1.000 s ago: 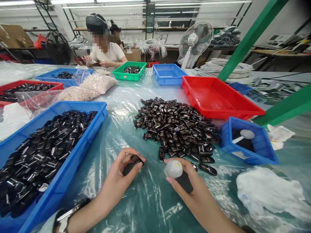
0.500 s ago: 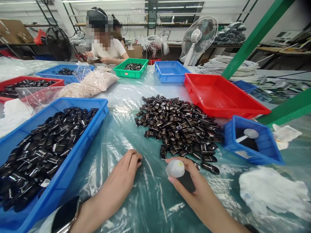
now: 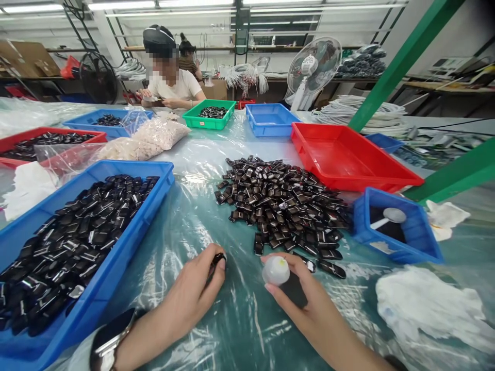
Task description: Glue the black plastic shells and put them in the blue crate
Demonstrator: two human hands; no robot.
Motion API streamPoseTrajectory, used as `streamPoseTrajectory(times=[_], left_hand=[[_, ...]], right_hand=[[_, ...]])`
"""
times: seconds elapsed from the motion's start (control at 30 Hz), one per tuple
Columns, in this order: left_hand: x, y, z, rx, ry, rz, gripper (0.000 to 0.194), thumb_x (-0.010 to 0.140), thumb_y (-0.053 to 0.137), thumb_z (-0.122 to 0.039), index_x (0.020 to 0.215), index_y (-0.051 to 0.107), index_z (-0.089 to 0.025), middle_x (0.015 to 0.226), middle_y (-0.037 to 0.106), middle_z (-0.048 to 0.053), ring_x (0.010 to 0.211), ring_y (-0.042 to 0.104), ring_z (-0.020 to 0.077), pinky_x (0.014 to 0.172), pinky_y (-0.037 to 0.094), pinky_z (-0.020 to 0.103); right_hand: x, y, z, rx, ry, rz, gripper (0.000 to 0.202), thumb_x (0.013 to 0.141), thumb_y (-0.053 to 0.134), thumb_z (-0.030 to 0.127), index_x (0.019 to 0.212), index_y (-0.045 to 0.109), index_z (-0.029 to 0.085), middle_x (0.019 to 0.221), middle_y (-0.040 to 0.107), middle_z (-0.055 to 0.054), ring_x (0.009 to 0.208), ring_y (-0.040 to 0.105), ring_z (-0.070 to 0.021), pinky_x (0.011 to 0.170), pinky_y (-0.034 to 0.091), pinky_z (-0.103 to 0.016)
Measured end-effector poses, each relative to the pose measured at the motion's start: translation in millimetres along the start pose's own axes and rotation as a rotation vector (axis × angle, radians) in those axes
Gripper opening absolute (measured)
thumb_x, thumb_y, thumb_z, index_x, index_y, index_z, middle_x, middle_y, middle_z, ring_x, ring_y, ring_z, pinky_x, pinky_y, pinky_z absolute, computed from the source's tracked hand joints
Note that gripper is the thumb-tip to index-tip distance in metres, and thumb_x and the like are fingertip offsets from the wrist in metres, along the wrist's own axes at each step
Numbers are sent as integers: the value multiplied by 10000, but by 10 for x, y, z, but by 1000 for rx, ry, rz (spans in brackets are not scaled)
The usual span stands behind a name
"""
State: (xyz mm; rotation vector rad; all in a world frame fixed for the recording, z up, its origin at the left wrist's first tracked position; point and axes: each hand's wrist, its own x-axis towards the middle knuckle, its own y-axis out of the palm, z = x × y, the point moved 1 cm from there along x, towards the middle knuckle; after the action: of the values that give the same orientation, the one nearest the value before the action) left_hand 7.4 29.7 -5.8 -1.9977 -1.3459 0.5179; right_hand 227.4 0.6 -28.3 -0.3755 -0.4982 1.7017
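Observation:
Between the thumb and fingers of my left hand is a small black piece, mostly covered by the fingers. My right hand grips a small whitish, translucent bottle with a yellow spot on its end. Just beyond my hands lies a heap of glossy black pieces on the plastic-covered table. A few loose pieces rest at the heap's near edge, close to my right hand. Many similar black pieces fill the long blue tray on the left.
A red tray stands behind the heap, and a blue bin with a spoon is on the right, near a white cloth. A green post slants at right. A person sits across the table.
My left hand has turned and its thumb now shows, pinching a black piece. My right hand still holds the bottle, nearly unmoved. The view has tilted slightly upward.

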Motion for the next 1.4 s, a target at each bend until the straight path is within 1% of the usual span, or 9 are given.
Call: streamPoseTrajectory(times=[0.1, 0.37, 0.47, 0.57, 0.63, 0.7, 0.8, 1.07, 1.4], left_hand=[[-2, -4, 8, -50, -42, -1, 224, 974, 315, -256, 759, 368, -224, 558, 292, -83, 472, 320, 120, 468, 256, 240], [-10, 68, 6, -106, -68, 30, 300, 913, 439, -275, 644, 318, -222, 549, 279, -75, 479, 302, 116, 467, 228, 240], [-24, 43, -31, -132, -35, 62, 271, 947, 454, -354, 715, 421, -218, 594, 402, -51, 505, 398, 138, 484, 283, 257], [-40, -5, -61, -183, 16, 80, 247, 1018, 306, -305, 916, 518, -232, 830, 555, 7, 750, 548, 177, 675, 415, 284], [-45, -34, -67, -225, 37, 91, 268, 1034, 257, -266, 1039, 525, -262, 971, 560, 20, 918, 549, 186, 810, 415, 297], [-45, -54, -65, -279, 32, 101, 254, 1035, 279, -264, 1128, 513, -294, 1053, 536, 24, 1005, 528, 192, 859, 407, 298], [-43, -65, -61, -346, 0, 89, 250, 1034, 310, -266, 1203, 481, -335, 1142, 494, 24, 1090, 494, 197, 907, 399, 299], [-43, -40, -39, -346, 18, 70, 281, 1028, 329, -268, 1253, 445, -389, 1157, 446, 23, 1114, 463, 216, 926, 397, 339], [-86, -44, -50, -274, 16, 90, 310, 1024, 327, -272, 1300, 424, -375, 1186, 450, 50, 1108, 475, 240, 898, 453, 372]], right_hand=[[1, 7, -4, 2, -8, -4, 259, 927, 478, 320, 1180, 432, 292, 1173, 588, -55, 1084, 580, -214, 863, 505, -376], [4, 10, -18, -13, -12, -16, 273, 921, 492, 331, 1185, 433, 294, 1183, 594, -58, 1075, 594, -211, 867, 513, -375], [-6, -11, 14, -24, -23, -28, 274, 921, 506, 333, 1186, 445, 298, 1162, 609, -55, 1062, 605, -209, 826, 534, -338], [-47, -44, 62, -32, -42, -10, 270, 930, 506, 348, 1196, 461, 334, 1151, 616, -35, 1012, 628, -194, 702, 558, -264], [-89, -72, 92, -35, -89, 2, 277, 931, 509, 330, 1203, 471, 363, 1160, 612, -17, 1024, 627, -185, 728, 558, -254], [-130, -100, 109, -46, -137, 6, 306, 926, 522, 302, 1217, 473, 381, 1170, 605, -7, 1074, 610, -184, 805, 547, -262], [-157, -127, 104, -63, -136, 26, 337, 925, 525, 281, 1237, 465, 392, 1173, 602, -5, 1063, 618, -175, 785, 554, -241], [-100, -125, 137, -81, -203, 1, 346, 879, 561, 211, 1183, 506, 365, 1066, 645, 14, 895, 649, -159, 727, 544, -233], [-105, -106, 125, -105, -220, 8, 341, 871, 568, 208, 1176, 504, 346, 1082, 643, -17, 913, 654, -185, 704, 542, -248]])
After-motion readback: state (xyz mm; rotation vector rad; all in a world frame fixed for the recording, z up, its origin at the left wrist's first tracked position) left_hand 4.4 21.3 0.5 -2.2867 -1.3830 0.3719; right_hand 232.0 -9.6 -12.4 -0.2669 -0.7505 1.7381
